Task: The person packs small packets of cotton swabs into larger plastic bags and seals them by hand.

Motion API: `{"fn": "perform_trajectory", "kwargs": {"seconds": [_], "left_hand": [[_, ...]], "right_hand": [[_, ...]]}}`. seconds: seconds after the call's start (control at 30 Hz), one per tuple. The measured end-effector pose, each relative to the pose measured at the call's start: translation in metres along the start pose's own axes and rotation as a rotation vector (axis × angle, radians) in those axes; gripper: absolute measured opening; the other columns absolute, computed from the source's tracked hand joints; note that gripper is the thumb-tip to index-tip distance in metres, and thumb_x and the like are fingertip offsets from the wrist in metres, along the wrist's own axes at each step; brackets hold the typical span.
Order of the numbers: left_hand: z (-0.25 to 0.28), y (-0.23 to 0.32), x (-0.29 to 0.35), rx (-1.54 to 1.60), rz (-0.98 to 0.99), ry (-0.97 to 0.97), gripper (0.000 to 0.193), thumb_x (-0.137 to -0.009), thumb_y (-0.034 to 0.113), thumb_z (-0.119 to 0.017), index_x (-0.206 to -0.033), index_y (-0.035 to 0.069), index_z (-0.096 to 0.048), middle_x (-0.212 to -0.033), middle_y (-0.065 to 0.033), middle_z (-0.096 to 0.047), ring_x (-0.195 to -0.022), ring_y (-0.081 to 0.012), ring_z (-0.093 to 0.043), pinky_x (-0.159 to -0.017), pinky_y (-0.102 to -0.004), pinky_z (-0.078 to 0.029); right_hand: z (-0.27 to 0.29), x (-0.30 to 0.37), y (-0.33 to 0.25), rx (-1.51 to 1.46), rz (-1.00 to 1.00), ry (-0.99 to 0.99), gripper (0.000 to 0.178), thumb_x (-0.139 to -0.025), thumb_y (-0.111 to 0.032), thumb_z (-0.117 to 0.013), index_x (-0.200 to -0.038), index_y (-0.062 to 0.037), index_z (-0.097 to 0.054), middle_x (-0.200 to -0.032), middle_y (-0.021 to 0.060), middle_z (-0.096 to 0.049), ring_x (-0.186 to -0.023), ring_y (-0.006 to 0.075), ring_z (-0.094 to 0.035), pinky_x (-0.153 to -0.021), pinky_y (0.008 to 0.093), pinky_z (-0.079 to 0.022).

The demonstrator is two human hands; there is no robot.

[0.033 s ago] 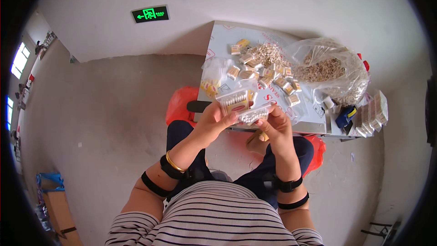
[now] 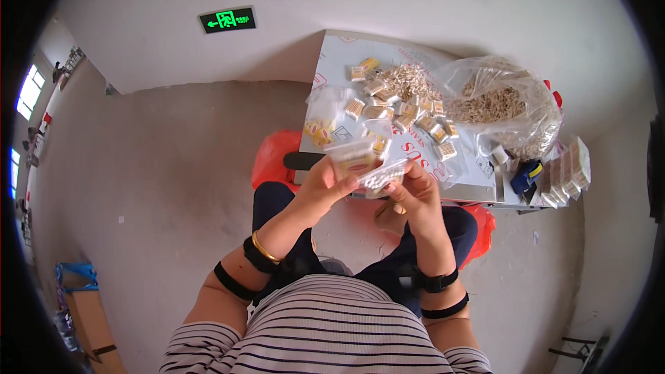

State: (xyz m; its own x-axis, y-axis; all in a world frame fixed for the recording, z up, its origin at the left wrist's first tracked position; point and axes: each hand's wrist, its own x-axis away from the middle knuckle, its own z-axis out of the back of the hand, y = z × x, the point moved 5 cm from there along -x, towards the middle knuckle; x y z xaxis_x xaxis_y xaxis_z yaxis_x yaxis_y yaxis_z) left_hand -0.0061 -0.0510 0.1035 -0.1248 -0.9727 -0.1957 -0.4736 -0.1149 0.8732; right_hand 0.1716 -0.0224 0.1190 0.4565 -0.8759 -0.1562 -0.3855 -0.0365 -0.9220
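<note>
The left hand (image 2: 325, 185) cradles a clear plastic packet (image 2: 352, 163) with a yellow label, its fingers curled behind and its thumb reaching to the near end of a second clear packet (image 2: 379, 179), while the right hand (image 2: 420, 188) pinches that second packet's other end between thumb and fingers. Both packets sit just past the near edge of the table, at the centre of the frame. Compared with the instant before, the hands hardly shift; the left packet turns from crisp to smeared, and the white cotton tips in the second show as a smaller patch, so the packets are probably being tilted, with the handling judged midway since neither is set down. The film looks thin, glossy and crinkly, and the packets boxy. Beyond them, the table (image 2: 332, 57) has a smooth silvery top with red print; small flat packets (image 2: 379, 112) of sticks lie scattered near a bristly heap of loose pale sticks (image 2: 409, 82). Right of centre above, a large, wrinkled see-through bag (image 2: 463, 75) slumps around more pale pieces. Toward the right edge stand a blue tool (image 2: 530, 174) and a row of wrapped blocks (image 2: 571, 172).
</note>
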Motion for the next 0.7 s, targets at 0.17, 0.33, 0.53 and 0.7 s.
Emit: {"fn": "perform_trajectory", "kwargs": {"seconds": [0.17, 0.33, 0.53, 0.7], "left_hand": [[0.021, -0.025, 0.024, 0.044, 0.104, 0.017, 0.055, -0.089, 0.022, -0.081, -0.135, 0.002, -0.058, -0.127, -0.0053, -0.064, -0.118, -0.0118, -0.06, -0.101, -0.0295, -0.048], [0.06, -0.049, 0.034, -0.05, 0.187, 0.249, 0.04, -0.089, 0.006, -0.078, -0.127, 0.001, -0.063, -0.114, -0.0039, -0.07, -0.104, -0.0118, -0.067, -0.09, -0.0269, -0.054], [0.064, -0.055, 0.031, -0.068, 0.329, 0.193, 0.039, -0.089, 0.004, -0.076, -0.125, 0.0, -0.064, -0.117, -0.0061, -0.07, -0.107, -0.0127, -0.067, -0.09, -0.0278, -0.054], [0.038, -0.04, 0.011, -0.873, -0.135, -0.203, 0.049, -0.072, 0.007, -0.079, -0.119, 0.009, -0.067, -0.143, -0.0128, -0.058, -0.114, -0.0294, -0.063, -0.097, -0.0402, -0.051]], "right_hand": [[-0.001, 0.004, 0.046, -0.117, -0.319, -0.001, 0.017, -0.096, -0.008, -0.071, -0.109, -0.001, -0.063, -0.11, 0.0038, -0.068, -0.098, 0.009, -0.062, -0.086, 0.0245, -0.05], [0.01, -0.029, 0.058, 0.415, -0.096, -0.031, 0.02, -0.1, -0.014, -0.066, -0.116, -0.0019, -0.064, -0.098, 0.0014, -0.069, -0.084, 0.0111, -0.06, -0.074, 0.0277, -0.05], [0.058, -0.123, 0.073, 1.417, 0.017, -0.052, 0.022, -0.089, -0.009, -0.068, -0.109, -0.001, -0.069, -0.103, 0.0138, -0.071, -0.099, 0.0275, -0.066, -0.081, 0.0379, -0.053], [0.052, -0.155, 0.11, 2.046, -0.168, -0.286, 0.028, -0.084, -0.024, -0.075, -0.104, -0.0046, -0.071, -0.108, 0.0119, -0.071, -0.112, 0.0307, -0.063, -0.092, 0.0445, -0.05]]}}
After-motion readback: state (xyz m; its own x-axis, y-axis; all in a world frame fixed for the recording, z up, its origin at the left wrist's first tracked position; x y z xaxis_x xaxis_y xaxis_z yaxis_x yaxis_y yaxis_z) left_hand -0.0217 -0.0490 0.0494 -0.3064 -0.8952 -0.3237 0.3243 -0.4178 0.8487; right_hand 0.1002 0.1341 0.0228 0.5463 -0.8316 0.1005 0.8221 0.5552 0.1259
